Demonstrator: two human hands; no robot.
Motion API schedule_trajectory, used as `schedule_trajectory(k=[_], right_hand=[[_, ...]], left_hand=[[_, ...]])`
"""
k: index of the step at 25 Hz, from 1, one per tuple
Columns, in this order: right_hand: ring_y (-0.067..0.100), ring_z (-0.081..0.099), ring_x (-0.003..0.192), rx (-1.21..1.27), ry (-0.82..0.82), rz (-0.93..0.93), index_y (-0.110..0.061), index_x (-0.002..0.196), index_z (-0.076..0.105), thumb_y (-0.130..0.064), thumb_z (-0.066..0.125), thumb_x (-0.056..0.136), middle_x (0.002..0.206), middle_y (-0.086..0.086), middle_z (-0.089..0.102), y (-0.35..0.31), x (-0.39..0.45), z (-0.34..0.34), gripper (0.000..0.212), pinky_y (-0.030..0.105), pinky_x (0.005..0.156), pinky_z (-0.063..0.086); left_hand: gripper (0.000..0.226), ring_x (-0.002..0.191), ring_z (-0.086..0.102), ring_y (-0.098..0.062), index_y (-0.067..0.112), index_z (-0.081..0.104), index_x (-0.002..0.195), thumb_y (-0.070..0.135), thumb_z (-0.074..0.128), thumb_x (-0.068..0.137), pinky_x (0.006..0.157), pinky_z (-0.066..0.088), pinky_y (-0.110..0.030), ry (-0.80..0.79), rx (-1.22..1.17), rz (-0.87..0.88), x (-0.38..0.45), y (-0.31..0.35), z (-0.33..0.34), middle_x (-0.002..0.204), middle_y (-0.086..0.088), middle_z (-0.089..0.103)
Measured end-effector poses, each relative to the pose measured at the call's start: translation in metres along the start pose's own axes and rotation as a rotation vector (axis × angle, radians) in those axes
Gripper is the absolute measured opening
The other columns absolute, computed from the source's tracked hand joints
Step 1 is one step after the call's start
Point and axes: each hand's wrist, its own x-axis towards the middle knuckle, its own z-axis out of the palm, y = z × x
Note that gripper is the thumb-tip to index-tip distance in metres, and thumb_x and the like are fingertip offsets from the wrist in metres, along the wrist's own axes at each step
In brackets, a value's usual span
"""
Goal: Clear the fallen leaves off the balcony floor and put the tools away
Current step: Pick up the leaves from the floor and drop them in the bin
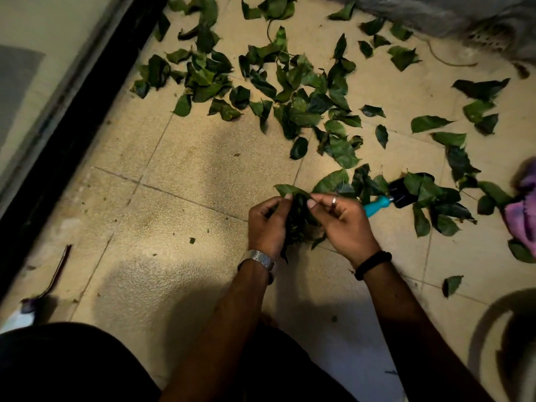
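Bunch of leaves [298, 221] at lower centre, gripped by left hand [268, 224], pinched at the top by right hand [345, 220]. Gathering step, apparently early: more loose leaves [290, 91] across upper floor [174, 198]. Next: collect those; trowel [388, 200] at right.

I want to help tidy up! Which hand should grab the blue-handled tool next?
Probably the right hand. The turquoise-handled black trowel lies just beside it, while the left hand is farther away and grips most of the bunch of dark green leaves.

Purple cloth [522, 210] (right edge), floor drain [490, 36]
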Motion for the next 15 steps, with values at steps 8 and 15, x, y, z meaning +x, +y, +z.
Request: schedule_trajectory(k=[8,15], right_hand=[[0.007,0.067,0.094,-0.062,0.203,-0.091,-0.021,0.112,0.074,-0.032,0.071,0.091,0.105,-0.005,0.071,0.002,-0.020,-0.016,0.024,0.024,0.080,0.057],[0.006,0.068,0.087,0.251,0.609,0.141,-0.028,0.100,0.069,-0.011,0.075,0.086,0.099,-0.002,0.072,0.014,-0.020,-0.032,0.023,0.026,0.080,0.059]], left_hand=[[0.021,0.069,0.062,-0.010,0.018,0.070,0.069,0.020,0.076,0.089,0.068,0.053,-0.030,0.041,-0.020,0.010,-0.008,-0.007,0.026,0.068,0.006,0.069],[0.027,0.068,0.063,-0.003,0.024,0.068,0.063,0.027,0.076,0.089,0.068,0.053,-0.025,0.074,-0.003,-0.061,-0.014,-0.001,0.024,0.068,0.009,0.069]])
